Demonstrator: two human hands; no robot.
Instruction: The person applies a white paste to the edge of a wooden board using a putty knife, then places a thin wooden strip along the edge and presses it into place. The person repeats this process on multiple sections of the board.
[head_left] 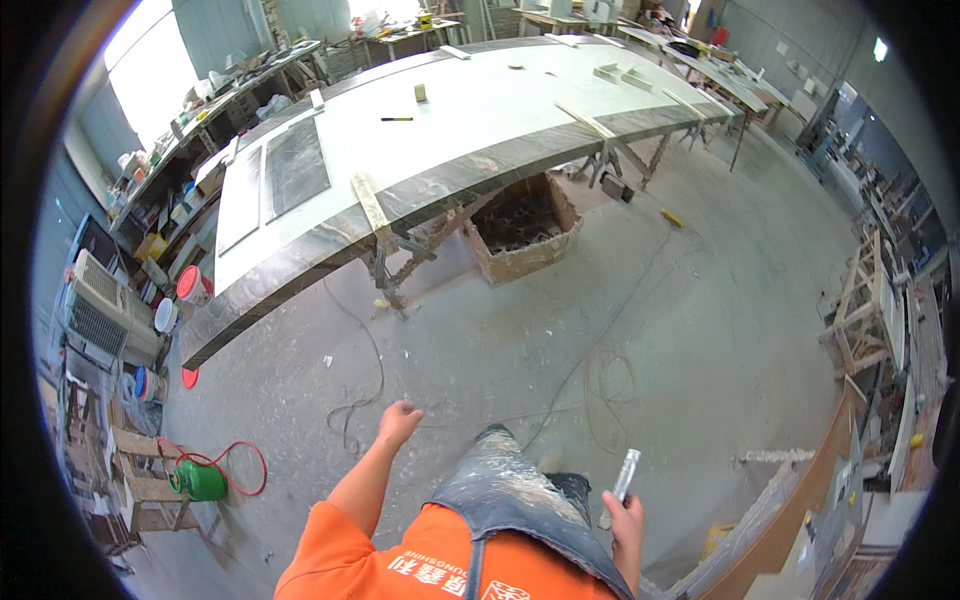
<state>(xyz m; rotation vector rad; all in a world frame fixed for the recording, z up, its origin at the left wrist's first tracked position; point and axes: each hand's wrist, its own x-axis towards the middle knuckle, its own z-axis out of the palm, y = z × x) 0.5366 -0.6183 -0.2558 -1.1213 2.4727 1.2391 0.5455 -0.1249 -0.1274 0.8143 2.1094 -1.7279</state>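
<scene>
Head view: right hand (626, 520) grips silver tube (627, 474), long axis pointing up-frame, slightly right; left hand (401, 423), cannot tell

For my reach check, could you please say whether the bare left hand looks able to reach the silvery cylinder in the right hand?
Probably yes: the left hand hangs in open space, the silvery cylinder juts from the right hand, and nothing seems to block the way.

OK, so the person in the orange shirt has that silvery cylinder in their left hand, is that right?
Not quite: the head view shows the silvery cylinder in the right hand, not the left hand. The orange shirt is correct.
</scene>
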